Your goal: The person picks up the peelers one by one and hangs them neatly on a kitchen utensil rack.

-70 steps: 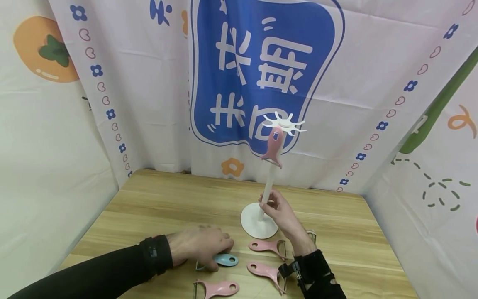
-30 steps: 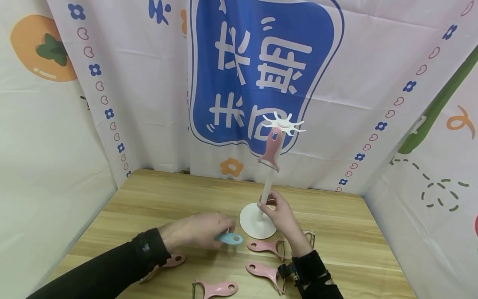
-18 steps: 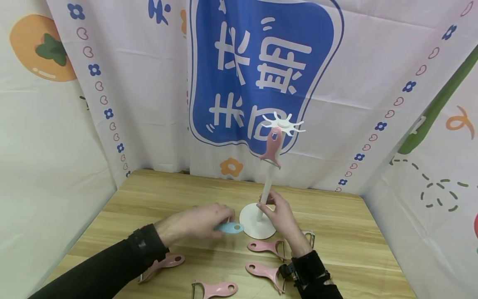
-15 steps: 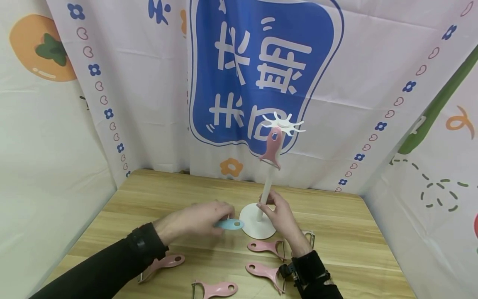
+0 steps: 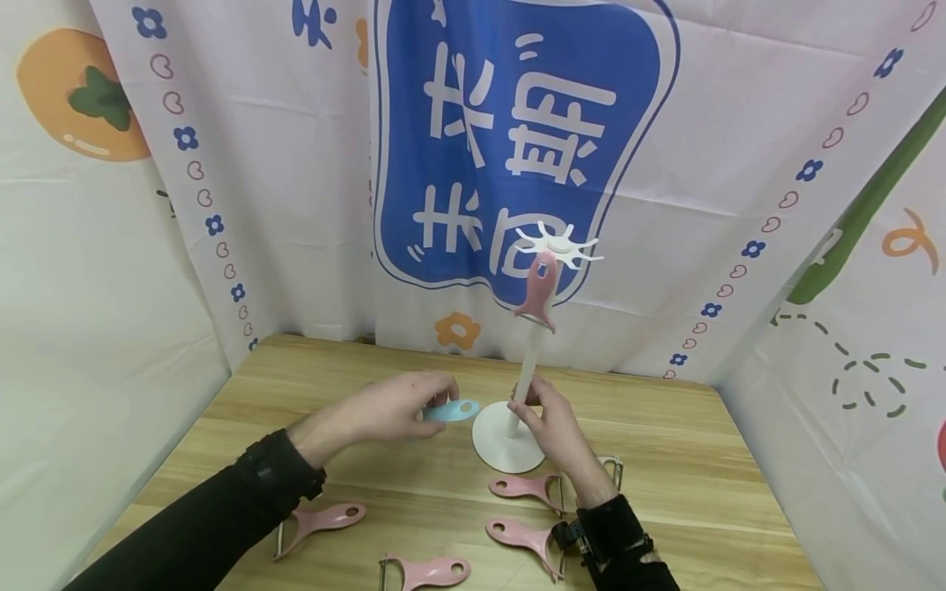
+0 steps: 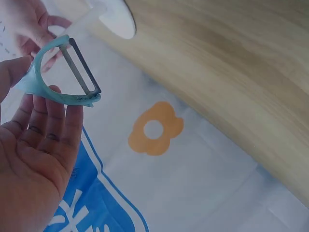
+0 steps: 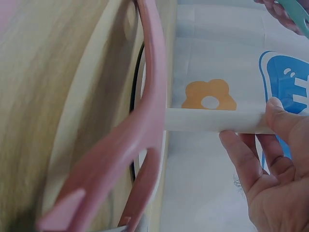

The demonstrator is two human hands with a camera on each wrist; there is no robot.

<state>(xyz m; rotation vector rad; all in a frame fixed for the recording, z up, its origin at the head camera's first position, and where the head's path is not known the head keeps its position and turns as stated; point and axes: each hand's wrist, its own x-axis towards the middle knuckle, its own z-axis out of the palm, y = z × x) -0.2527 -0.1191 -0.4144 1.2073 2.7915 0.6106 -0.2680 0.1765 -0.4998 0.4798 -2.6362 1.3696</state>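
Observation:
My left hand (image 5: pixel 399 406) pinches a light blue Y-shaped peeler (image 5: pixel 452 410) above the table, its holed handle end pointing right toward the stand. In the left wrist view the peeler's metal blade (image 6: pixel 77 70) and curved frame (image 6: pixel 41 92) show between thumb and fingers. My right hand (image 5: pixel 550 423) grips the white post (image 7: pixel 207 121) of a display stand low down, above its round base (image 5: pixel 491 443). At the top, the stand has a ring of white hooks (image 5: pixel 559 245). One pink peeler (image 5: pixel 542 287) hangs from a front hook by its handle hole.
Several pink peelers lie on the wooden table (image 5: pixel 355 361): one at the left (image 5: pixel 325 519), one at the front (image 5: pixel 436 570), two beside my right wrist, such as the nearer pink peeler (image 5: pixel 521 533). Another blade (image 5: pixel 613 468) shows behind that wrist. A printed curtain (image 5: pixel 310 205) stands behind.
My left hand took hold of the blue peeler on the table, lifted it and moved it away from me, beside the stand's post. The right hand stays on the post.

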